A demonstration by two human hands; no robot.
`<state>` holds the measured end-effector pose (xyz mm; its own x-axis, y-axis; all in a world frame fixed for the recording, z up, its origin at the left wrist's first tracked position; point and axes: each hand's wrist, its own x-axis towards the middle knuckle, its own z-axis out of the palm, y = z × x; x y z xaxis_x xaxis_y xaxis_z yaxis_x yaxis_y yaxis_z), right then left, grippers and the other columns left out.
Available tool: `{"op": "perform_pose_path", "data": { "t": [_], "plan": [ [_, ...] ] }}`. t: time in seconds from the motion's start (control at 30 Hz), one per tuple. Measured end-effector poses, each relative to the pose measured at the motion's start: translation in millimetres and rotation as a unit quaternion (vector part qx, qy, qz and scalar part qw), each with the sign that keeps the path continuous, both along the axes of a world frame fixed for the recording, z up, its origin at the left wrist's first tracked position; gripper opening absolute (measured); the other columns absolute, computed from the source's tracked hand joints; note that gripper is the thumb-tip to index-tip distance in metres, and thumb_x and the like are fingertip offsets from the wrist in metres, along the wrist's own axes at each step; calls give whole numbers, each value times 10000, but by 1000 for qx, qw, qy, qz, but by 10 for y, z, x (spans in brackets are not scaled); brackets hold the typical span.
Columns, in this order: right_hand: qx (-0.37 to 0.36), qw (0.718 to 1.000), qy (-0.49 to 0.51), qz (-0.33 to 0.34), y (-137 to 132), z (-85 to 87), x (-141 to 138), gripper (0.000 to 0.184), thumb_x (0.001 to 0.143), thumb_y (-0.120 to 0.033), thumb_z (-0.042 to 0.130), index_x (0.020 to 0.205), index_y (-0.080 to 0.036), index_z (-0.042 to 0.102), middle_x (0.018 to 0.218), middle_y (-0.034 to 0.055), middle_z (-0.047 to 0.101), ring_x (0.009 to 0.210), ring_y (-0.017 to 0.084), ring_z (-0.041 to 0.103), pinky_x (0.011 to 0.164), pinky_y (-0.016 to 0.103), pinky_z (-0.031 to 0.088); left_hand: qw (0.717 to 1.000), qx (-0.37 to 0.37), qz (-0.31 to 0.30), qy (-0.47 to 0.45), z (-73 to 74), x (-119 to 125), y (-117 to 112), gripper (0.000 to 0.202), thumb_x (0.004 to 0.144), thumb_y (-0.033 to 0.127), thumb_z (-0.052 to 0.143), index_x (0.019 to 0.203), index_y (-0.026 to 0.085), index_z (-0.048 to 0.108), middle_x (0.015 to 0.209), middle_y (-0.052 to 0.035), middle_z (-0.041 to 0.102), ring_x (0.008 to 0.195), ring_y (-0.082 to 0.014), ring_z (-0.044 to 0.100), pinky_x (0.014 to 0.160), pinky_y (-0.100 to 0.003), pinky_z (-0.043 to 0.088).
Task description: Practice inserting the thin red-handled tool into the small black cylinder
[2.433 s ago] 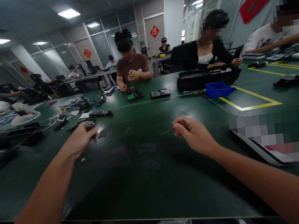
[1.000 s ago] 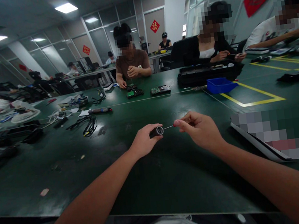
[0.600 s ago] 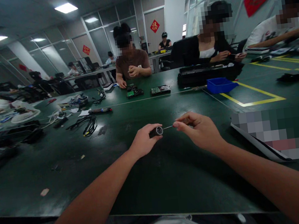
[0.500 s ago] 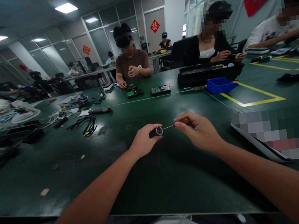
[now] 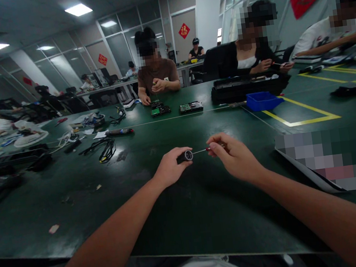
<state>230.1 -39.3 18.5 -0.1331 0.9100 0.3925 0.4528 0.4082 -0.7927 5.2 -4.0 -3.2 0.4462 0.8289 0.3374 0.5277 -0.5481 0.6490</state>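
Observation:
Between thumb and fingers, my left hand (image 5: pixel 171 169) grips a short black cylinder (image 5: pixel 183 157) whose round, pale-rimmed end faces me. The cylinder's exact kind does not show. My right hand (image 5: pixel 234 154) is closed around the handle of a screwdriver (image 5: pixel 203 150), which has a thin metal shaft and a red collar. The shaft points left and its tip meets the right side of the cylinder's rim. Most of the handle is hidden by my fingers. Both hands are held above the green tabletop (image 5: pixel 191 218).
A white-edged sheet or booklet (image 5: pixel 316 175) lies to the right. Farther off are a blue bin (image 5: pixel 263 101), a long black housing (image 5: pixel 250 88) and circuit boards (image 5: pixel 190 106). A coiled black cable (image 5: pixel 104 151) is at left. Across the table a person (image 5: pixel 157 73) handles small parts.
My right-hand fingers have shifted on the screwdriver handle, covering more of it. The black cylinder in my left hand has moved very slightly left.

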Motion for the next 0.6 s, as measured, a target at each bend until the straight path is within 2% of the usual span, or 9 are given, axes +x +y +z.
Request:
{"op": "perform_pose_path", "data": {
  "t": [0.1, 0.2, 0.27, 0.37, 0.47, 0.6],
  "plan": [
    [2, 999, 14, 29, -2, 0, 1, 187, 988, -358, 472, 1026, -222, 594, 879, 27, 674, 827, 191, 653, 733, 333, 482, 1000, -2, 5, 0, 5, -2, 4, 388, 836, 180, 721, 1215, 232, 658, 1148, -39, 683, 1070, -208, 623, 978, -374, 462],
    [8, 999, 0, 37, -9, 6, -3, 276, 1022, -390, 389, 951, -230, 603, 774, 4, 612, 746, 177, 602, 703, 335, 455, 1000, -5, 3, 1, 0, -3, 10, 382, 838, 188, 716, 1213, 233, 660, 1163, -47, 683, 1080, -216, 625, 990, -390, 462],
    [4, 1000, 13, 24, -10, -1, -8, 246, 1019, -370, 395, 987, -235, 598, 770, -2, 600, 739, 176, 595, 702, 339, 451, 1000, -4, 3, 4, -4, -2, 11, 384, 838, 192, 715, 1216, 234, 659, 1163, -50, 683, 1080, -218, 626, 990, -393, 464],
    [-20, 995, 99, 9, 11, -31, -17, 147, 960, -346, 517, 1031, -234, 581, 866, 11, 642, 806, 185, 632, 750, 353, 486, 1000, -1, 0, 5, -3, 1, 10, 389, 834, 198, 723, 1217, 231, 660, 1157, -52, 685, 1077, -219, 630, 986, -389, 469],
    [-55, 979, 195, 19, 65, -79, -27, 171, 902, -385, 617, 936, -218, 624, 884, 29, 668, 837, 193, 652, 819, 376, 514, 1000, 7, 0, 3, 11, 5, 3, 392, 834, 194, 722, 1220, 232, 661, 1161, -53, 688, 1085, -222, 632, 994, -389, 469],
    [-123, 932, 341, 8, 151, -131, -34, 237, 858, -443, 676, 906, -211, 679, 857, 32, 682, 811, 187, 658, 847, 385, 536, 1000, 28, -5, 7, 56, 2, -15, 403, 854, 181, 700, 1250, 240, 650, 1211, -62, 682, 1128, -230, 620, 1026, -416, 451]
  ]
}}
